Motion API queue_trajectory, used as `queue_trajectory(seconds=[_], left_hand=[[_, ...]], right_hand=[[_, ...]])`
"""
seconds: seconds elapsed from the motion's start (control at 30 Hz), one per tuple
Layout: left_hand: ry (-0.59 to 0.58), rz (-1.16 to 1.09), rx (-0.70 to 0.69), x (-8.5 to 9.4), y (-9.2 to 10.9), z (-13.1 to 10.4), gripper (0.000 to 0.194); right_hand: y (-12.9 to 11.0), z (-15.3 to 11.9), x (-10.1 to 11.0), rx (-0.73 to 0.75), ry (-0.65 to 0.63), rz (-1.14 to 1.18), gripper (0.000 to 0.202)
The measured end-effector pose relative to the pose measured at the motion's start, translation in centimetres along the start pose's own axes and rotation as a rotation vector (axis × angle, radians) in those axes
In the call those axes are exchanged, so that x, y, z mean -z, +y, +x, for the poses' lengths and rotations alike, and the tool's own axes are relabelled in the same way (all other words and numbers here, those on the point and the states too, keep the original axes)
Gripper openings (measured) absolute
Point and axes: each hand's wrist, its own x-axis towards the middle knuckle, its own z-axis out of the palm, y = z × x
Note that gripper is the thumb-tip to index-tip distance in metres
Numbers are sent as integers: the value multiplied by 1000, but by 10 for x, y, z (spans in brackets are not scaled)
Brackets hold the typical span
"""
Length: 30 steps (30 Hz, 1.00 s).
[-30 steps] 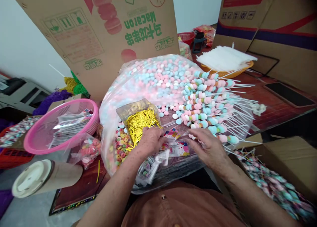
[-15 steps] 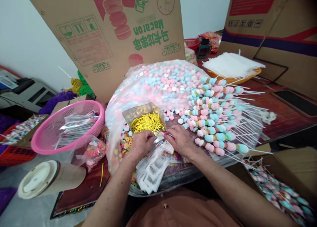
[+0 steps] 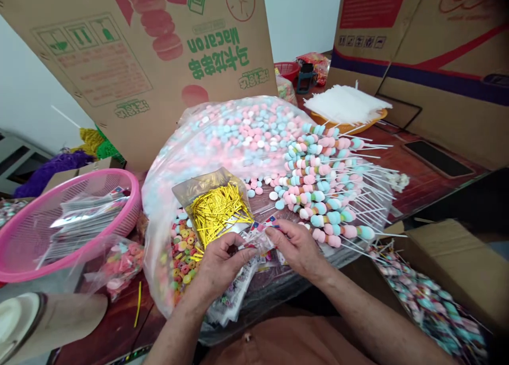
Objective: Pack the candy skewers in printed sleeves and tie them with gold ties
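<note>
Between my two hands is a small clear printed plastic bag (image 3: 257,239). My right hand (image 3: 300,251) pinches its right side between thumb and fingers. At the bag's left edge, the thumb and fingers of my left hand (image 3: 222,263) are closed on it. Below them lies a stack of printed clear bags (image 3: 234,296), partly covered by my left hand. Just beyond my left hand, gold twist ties (image 3: 218,206) fill an open pouch. Ring-shaped candies (image 3: 185,259) lie left of that hand. Skewers of pastel candies (image 3: 318,195) lie beyond my right hand.
A large clear bag of pastel candies (image 3: 246,126) stands behind the pouch. At left are a pink basket (image 3: 135,195) with flat packets and a lidded cup (image 3: 71,317). White sticks (image 3: 345,105) fill a yellow basket. Wrapped skewers (image 3: 433,296) fill a carton at lower right.
My view has swung right, so the surroundings sit further left. The small bag between my hands is now more visible, and my left hand has turned to show its thumb and fingers.
</note>
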Motion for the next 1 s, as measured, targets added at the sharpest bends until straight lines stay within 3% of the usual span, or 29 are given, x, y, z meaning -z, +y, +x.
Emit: queue_trajectory(seconds=[0.1, 0.2, 0.3, 0.37, 0.43, 0.5, 0.67, 0.77, 0.87, 1.0], left_hand=[[-88, 79, -74, -9, 2, -2, 24], [-75, 215, -162, -4, 4, -2, 30], [-15, 316, -228, 6, 2, -1, 31], [-16, 361, -284, 12, -1, -1, 27], [-6, 395, -346, 14, -3, -2, 24], [22, 429, -400, 16, -4, -4, 23], [54, 535, -455, 25, -1, -12, 22], [57, 680, -523, 33, 1, -14, 20], [72, 812, -591, 37, 1, -13, 22], [96, 855, -680, 43, 4, -14, 21]], right_hand=[[11, -9, 19, -79, -57, 19, 41], [23, -8, 63, -56, 2, -140, 43], [42, -3, 125, 71, 171, -665, 28], [58, 0, 157, 110, 87, -1050, 19], [74, 4, 172, 151, -79, -1256, 15], [86, 8, 174, 189, -167, -1319, 13], [89, 12, 173, 247, -147, -1191, 22], [67, 5, 170, 233, -6, -907, 37], [36, -6, 153, 311, 129, -665, 28], [9, -11, 132, 515, 49, -704, 15]])
